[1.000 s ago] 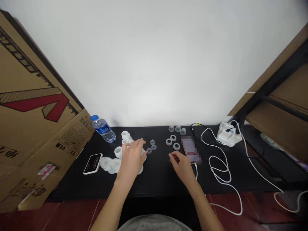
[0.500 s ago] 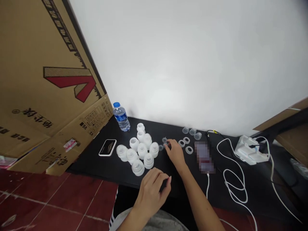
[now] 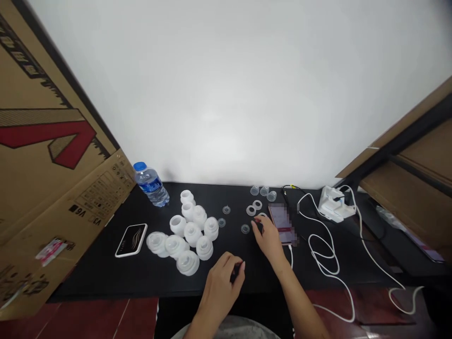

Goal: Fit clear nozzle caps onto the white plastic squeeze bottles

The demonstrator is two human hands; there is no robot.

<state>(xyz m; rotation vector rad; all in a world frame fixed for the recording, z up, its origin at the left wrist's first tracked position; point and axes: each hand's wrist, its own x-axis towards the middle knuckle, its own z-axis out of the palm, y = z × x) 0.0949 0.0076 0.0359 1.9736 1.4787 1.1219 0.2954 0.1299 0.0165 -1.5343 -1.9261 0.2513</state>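
My left hand (image 3: pixel 221 284) hovers over the table's front edge. Its thumb and index finger curl together at the tips, and whatever they pinch, if anything, is hidden. My right hand (image 3: pixel 269 238) is low over the table, fingers apart, with nothing visible in it. A small clear disc (image 3: pixel 245 229) lies just left of its thumb. A flat translucent ring (image 3: pixel 262 215) is partly covered by its fingertips, and two more rings (image 3: pixel 251 210) lie behind. Two other clear discs (image 3: pixel 221 222) rest farther left. Several white bottle-like plastic pieces (image 3: pixel 192 234) stand grouped left of my hands.
Three clear cups (image 3: pixel 264 190) stand near the wall. A phone (image 3: pixel 282 223) with a white cable lies right of my right hand, before a white power adapter (image 3: pixel 335 203). At left are a water bottle (image 3: pixel 151 185), a white-framed device (image 3: pixel 131 240) and a cardboard box (image 3: pixel 88 197).
My right hand has drawn back from the small clear discs and shifted toward the rings. One disc now lies apart from the others. The camera view has swung right.
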